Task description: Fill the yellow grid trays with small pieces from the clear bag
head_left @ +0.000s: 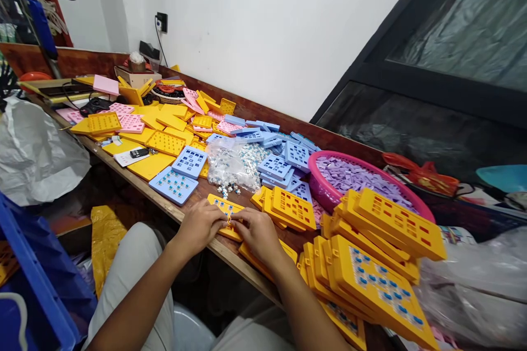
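Observation:
A yellow plastic panel (224, 204) lies at the table's front edge, with rows of small blue-topped pieces set in it. Over its middle, the fingertips of my left hand (201, 226) and my right hand (258, 233) are pinched close together. Whatever they grip is too small and covered to make out. Just behind the panel, loose blue-and-white pieces (228, 189) spill from a clear plastic bag (230, 162). To the left sits a light-blue panel (173, 185) fitted with similar pieces. Another yellow panel (284, 249) lies partly under my right forearm.
Stacks of yellow panels (370, 279) crowd the right side. A pink basket (317, 181) holds many purple pieces. Light-blue panels (275, 167) heap behind the bag; yellow and pink panels (164, 142) cover the table's left. A blue crate (41, 269) stands low at left.

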Available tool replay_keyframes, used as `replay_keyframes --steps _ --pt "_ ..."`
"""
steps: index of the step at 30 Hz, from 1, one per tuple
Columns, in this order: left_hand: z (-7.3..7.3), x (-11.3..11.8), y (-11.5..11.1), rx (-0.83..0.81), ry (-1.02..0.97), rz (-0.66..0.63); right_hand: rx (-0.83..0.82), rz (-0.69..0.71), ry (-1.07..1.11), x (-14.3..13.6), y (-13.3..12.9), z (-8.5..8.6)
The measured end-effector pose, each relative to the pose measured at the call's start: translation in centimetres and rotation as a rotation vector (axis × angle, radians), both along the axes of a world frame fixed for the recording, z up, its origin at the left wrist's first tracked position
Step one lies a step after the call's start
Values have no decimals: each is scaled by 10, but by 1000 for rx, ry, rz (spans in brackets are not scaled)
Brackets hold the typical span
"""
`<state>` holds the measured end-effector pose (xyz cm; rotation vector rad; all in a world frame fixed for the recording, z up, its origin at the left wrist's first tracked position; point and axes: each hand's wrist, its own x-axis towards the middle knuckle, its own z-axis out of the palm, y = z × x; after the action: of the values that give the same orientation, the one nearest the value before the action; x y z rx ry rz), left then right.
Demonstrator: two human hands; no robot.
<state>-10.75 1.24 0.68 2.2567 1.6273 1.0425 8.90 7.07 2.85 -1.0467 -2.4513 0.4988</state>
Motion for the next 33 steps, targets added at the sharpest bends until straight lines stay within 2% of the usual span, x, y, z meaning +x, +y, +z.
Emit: replay_keyframes --steps 5,10,16,19,22,26,29,33 --pt "2 1 3 4 62 -18 55 44 13 -2 -1 -2" --pt "2 3 2 24 185 13 1 21 102 -3 0 -4" --pt "6 18 -16 105 399 132 0 -3 108 -3 2 -8" --pt "2 30 -28 141 468 175 41 1 87 -3 2 -9" --pt "-6 43 -37 175 527 201 94 20 -6 -3 -1 -5" --pt "-11 52 -40 170 548 205 222 36 -261 -8 -12 9" --pt "-7 45 -39 131 464 181 346 68 -407 -11 -25 14" --pt "2 23 -36 54 332 85 428 97 -464 -10 -40 7"
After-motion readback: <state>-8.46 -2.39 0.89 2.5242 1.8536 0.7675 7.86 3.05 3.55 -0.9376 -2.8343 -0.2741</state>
